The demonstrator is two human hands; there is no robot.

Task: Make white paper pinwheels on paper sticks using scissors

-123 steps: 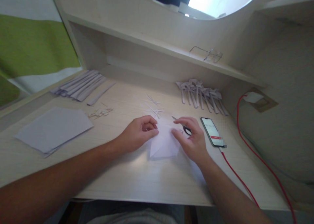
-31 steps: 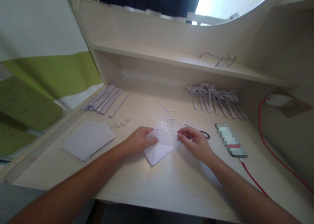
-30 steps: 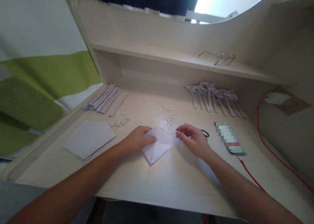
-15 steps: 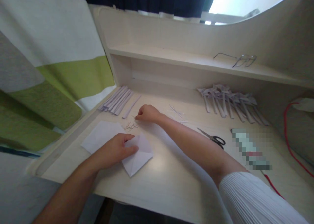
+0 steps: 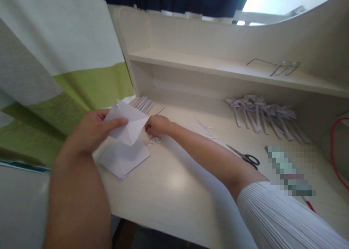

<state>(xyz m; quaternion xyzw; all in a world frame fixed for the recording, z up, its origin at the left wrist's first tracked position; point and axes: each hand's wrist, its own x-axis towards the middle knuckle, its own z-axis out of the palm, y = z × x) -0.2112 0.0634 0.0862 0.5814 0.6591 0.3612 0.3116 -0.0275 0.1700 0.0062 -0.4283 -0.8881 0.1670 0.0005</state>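
Observation:
My left hand (image 5: 91,130) grips a creased sheet of white paper (image 5: 132,127) between thumb and fingers, raised above the desk. Just under it lie white paper squares (image 5: 127,159) with fold lines. My right hand (image 5: 158,125) is closed at the right corner of the raised sheet; whether it touches that corner I cannot tell. Its fingertips are turned away, so what they hold is hidden. Small curled white bits (image 5: 155,139) are heaped right below that hand. Behind the sheet, partly covered, is a row of rolled paper sticks (image 5: 144,104), with one separate stick (image 5: 161,110) beside them.
Thin white strips (image 5: 201,124) lie mid-desk. Black-handled scissors (image 5: 247,157) are near my right forearm, beside a blurred-out phone-like object (image 5: 289,170) with a red cable (image 5: 334,147). Paper pinwheels (image 5: 259,110) line the back right. Glasses (image 5: 285,67) rest on the shelf (image 5: 196,61).
My left hand has lifted the sheet off the desk and moved it left and up, uncovering the squares below. The right hand stays near the heap. The view has shifted slightly left.

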